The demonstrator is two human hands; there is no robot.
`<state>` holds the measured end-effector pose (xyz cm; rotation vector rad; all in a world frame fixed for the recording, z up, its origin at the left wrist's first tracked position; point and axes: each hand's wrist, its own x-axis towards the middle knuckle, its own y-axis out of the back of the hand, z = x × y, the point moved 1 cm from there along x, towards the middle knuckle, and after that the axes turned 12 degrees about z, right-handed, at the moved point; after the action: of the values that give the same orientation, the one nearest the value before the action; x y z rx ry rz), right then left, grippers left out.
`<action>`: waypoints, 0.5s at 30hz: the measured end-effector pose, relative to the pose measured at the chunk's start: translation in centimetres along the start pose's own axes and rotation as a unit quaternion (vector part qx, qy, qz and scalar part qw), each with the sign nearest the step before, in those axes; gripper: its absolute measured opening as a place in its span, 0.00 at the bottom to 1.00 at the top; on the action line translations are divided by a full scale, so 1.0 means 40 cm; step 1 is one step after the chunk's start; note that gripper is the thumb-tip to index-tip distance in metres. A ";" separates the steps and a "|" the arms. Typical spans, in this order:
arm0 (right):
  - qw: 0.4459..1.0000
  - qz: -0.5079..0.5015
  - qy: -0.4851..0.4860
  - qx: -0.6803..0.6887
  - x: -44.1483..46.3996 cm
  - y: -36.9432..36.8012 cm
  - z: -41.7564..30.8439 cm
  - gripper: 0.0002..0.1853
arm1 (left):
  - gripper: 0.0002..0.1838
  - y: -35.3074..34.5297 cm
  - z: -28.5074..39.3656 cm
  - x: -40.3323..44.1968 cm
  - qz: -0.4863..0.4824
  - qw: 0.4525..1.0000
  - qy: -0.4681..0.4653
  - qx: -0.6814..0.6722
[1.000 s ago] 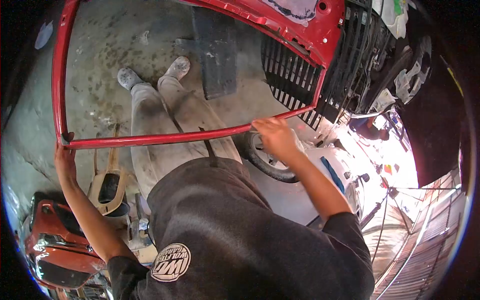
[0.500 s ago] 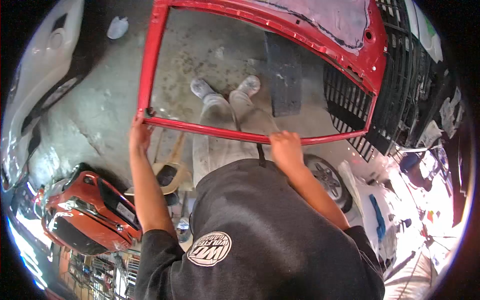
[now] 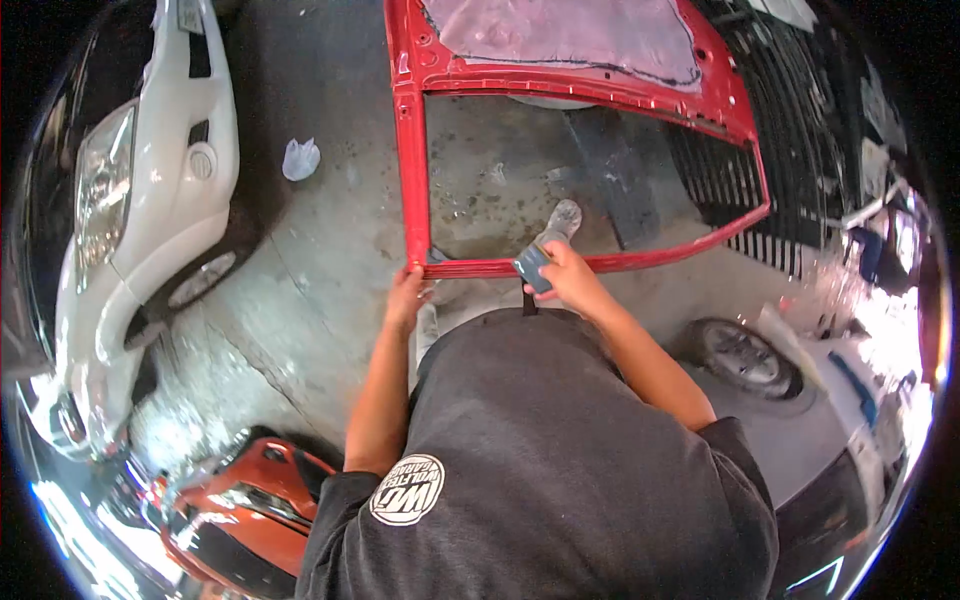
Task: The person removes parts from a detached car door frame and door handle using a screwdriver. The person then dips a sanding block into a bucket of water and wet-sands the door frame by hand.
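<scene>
A red car door [image 3: 411, 170] with an open window frame lies across in front of me, its pinkish-grey skin panel at the far end. At the frame's near left corner, my left hand [image 3: 404, 300] is closed around the red edge. My right hand [image 3: 572, 278] pinches a small dark grey rectangular pad [image 3: 531, 268] with pale markings. The pad is at the near rail of the window frame; whether it presses on the metal is unclear. My fingertips are partly hidden behind it.
To the left stands a white car [image 3: 185, 215], with an orange car [image 3: 255, 505] nearer me. A crumpled white item [image 3: 300, 160] lies on the floor. At right are black slatted parts [image 3: 825, 150] and a wheel [image 3: 752, 358].
My view has shifted left, so the door appears farther right. My right hand has turned, and the grey pad in it now shows. My left hand stays at the frame's corner.
</scene>
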<state>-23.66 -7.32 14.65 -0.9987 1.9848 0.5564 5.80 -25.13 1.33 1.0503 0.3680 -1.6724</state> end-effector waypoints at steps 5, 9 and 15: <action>0.988 0.044 0.043 0.142 -0.006 -0.290 -0.022 0.19 | 0.42 0.056 0.240 -0.146 -0.096 0.851 -0.456 0.243; 0.951 -0.003 0.022 0.309 -0.012 -0.396 -0.054 0.21 | 0.42 0.023 0.399 -0.214 -0.248 0.770 -0.511 0.290; 0.916 0.062 0.045 0.393 0.003 -0.401 -0.051 0.25 | 0.26 -0.065 0.489 -0.183 -0.313 0.763 -0.446 0.348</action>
<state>-11.69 -18.15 15.34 -0.3955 2.0778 -0.2429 -5.15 -33.15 17.41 0.4753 -0.6726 -2.8139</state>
